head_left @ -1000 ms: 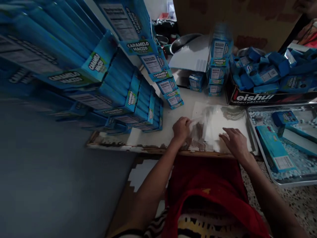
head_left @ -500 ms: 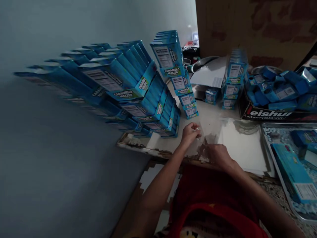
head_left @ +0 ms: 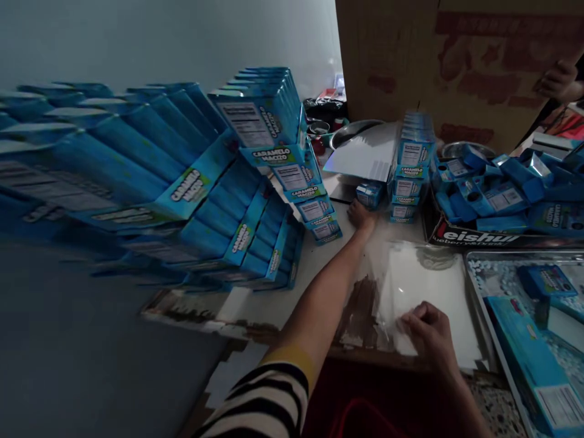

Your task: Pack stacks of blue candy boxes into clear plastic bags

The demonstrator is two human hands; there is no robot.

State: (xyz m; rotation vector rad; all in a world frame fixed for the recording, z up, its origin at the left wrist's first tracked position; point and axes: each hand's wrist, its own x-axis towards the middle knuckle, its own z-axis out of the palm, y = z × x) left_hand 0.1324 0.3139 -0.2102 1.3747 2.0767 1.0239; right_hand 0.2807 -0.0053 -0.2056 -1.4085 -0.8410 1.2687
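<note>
My left hand (head_left: 362,215) reaches far forward to a small blue candy box (head_left: 369,194) that lies partly under a white sheet (head_left: 362,152). It is at the box's near side; its fingers are too small and blurred to show whether they grip. Close to the table's front edge, my right hand (head_left: 431,328) is closed in a pinch on a clear plastic bag (head_left: 387,304), whose outline is faint. This plastic lies over the left side of a pile of white sheets (head_left: 429,286).
Blue candy display boxes (head_left: 191,188) are stacked high at left, beside a narrower stack (head_left: 292,176). Another wrapped stack (head_left: 408,176) stands behind the sheets. At right are a carton (head_left: 493,237) of blue boxes and a metal tray (head_left: 474,280). Another person's hand (head_left: 559,79) holds a large cardboard box (head_left: 392,61).
My left hand has moved forward from the table's front to the small blue box. My right hand has shifted right with the plastic. The view has turned, and another person's hand now shows.
</note>
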